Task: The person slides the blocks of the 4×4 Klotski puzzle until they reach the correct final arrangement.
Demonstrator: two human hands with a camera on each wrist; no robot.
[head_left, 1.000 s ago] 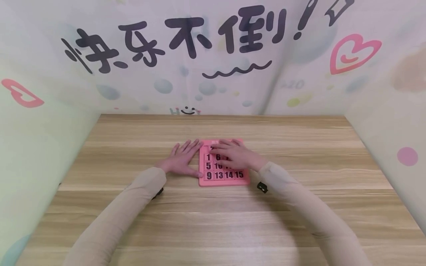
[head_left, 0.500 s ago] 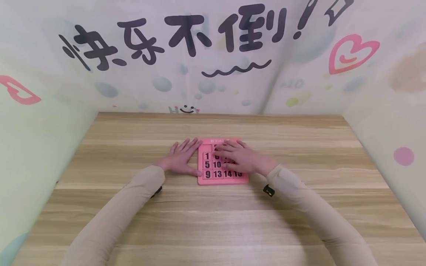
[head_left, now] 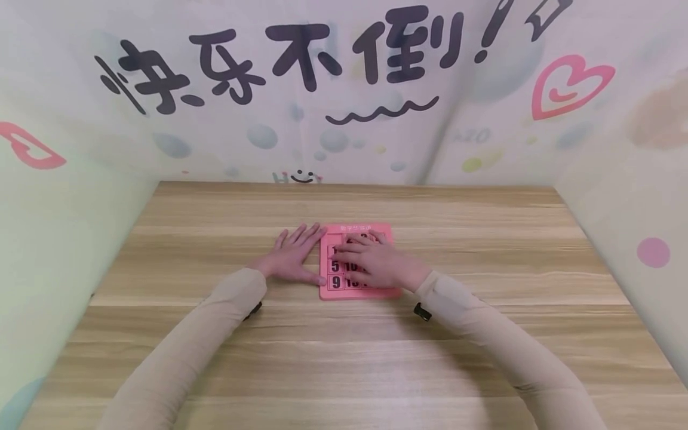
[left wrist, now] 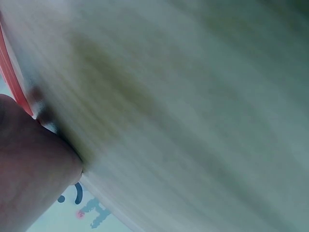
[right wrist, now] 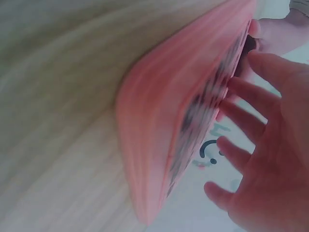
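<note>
A pink sliding number puzzle (head_left: 359, 295) lies flat on the table, its tiles printed with black numbers. My left hand (head_left: 290, 258) rests on the tabletop, fingers spread, with fingertips and thumb touching the puzzle's left edge. Over the tiles lies my right hand (head_left: 383, 263), fingers extended to the left; it covers most of the middle and right tiles. The 5 tile (head_left: 335, 267) and 9 tile (head_left: 335, 282) show on the left, below a bare slot at the top left corner. In the right wrist view, the fingertips of the right hand (right wrist: 275, 150) are at the tile face.
The wood-grain table (head_left: 344, 364) runs out to all sides around the puzzle. A printed white backdrop (head_left: 215, 143) with large black characters stands behind it, with pale walls at left and right. Each wrist carries a small black device (head_left: 422, 312).
My right hand first drew back to the right, then came forward and left again over the tiles, slightly lower. My left hand stays at the puzzle's left edge. The view shifted slightly.
</note>
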